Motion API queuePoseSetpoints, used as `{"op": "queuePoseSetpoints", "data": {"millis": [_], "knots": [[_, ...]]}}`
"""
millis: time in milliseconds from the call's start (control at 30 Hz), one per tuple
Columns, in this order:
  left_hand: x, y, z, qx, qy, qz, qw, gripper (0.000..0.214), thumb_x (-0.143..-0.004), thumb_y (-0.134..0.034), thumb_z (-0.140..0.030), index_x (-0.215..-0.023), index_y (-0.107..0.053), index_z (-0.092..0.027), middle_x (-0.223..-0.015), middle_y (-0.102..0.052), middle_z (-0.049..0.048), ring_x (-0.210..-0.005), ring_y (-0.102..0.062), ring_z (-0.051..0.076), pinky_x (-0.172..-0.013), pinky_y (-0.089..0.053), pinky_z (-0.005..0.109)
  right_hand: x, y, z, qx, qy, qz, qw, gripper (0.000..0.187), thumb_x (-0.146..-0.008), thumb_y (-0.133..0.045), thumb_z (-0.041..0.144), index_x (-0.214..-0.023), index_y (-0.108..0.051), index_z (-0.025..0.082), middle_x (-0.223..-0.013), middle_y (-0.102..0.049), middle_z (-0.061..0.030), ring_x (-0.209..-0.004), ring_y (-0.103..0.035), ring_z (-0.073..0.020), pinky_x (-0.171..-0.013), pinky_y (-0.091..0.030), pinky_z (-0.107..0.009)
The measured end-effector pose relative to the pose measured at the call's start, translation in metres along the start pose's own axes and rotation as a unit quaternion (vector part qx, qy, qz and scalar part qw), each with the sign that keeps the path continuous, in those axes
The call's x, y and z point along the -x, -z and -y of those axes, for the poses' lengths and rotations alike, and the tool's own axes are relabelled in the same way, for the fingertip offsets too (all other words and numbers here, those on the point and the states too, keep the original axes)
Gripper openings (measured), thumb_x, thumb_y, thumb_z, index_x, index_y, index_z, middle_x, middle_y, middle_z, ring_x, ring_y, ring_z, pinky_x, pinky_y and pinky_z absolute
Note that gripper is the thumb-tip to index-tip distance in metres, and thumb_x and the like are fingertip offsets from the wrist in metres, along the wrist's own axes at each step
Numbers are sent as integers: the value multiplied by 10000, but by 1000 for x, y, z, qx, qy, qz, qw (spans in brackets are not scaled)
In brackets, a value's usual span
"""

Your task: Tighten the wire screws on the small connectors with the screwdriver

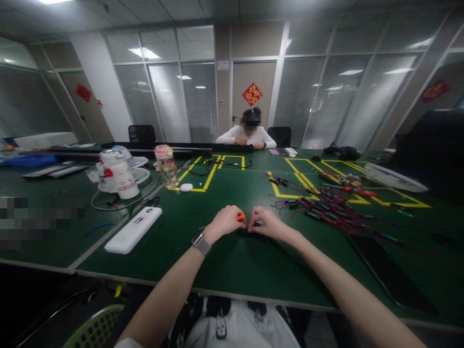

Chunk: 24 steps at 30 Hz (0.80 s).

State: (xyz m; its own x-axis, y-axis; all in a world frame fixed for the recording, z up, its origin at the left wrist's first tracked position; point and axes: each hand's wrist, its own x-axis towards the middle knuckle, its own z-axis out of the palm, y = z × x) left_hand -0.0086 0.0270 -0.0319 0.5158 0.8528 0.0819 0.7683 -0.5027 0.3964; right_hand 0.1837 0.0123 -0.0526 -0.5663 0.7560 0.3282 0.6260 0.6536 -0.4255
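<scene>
Gold 招财进宝 on a red diamond sign (252, 94)
Upper centre, on the door (267, 111); the white block's (132, 232) dark marking, centre left, is illegible.

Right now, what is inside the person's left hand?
An orange piece shows in the left hand, on the side facing the right hand. The left hand covers the remainder, so its full shape cannot be seen.
</scene>
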Motion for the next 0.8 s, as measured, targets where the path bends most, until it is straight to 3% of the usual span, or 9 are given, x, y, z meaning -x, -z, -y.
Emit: {"op": "queuePoseSetpoints", "data": {"millis": [433,700,800], "knots": [[2,2,0,-9,2,17,1000,215,-744,-662,-328,-910,-722,-206,-965,-689,78,-903,-618,234,-752,-439,272,-1,-6,3,11,-2,-3,1000,50,-739,-739,152,-728,-728,200,-766,-594,-21,-824,-554,-182,-724,-435,-275],[3,3,-1,24,-20,32,999,130,-742,-661,-280,-831,-724,-210,-913,-697,40,-855,-627,193,-760,-436,254,0,17,0,-26,-3,-71,997,143,-856,-579,163,-851,-721,171,-836,-678,-58,-817,-606,-185,-759,-464,-292],[3,1,-1,37,-28,29,999,114,-730,-664,-249,-815,-724,-204,-894,-700,37,-849,-626,186,-771,-437,249,3,24,-5,-10,-13,-69,997,157,-862,-561,183,-859,-718,168,-849,-689,-65,-805,-627,-189,-747,-473,-295]]}}
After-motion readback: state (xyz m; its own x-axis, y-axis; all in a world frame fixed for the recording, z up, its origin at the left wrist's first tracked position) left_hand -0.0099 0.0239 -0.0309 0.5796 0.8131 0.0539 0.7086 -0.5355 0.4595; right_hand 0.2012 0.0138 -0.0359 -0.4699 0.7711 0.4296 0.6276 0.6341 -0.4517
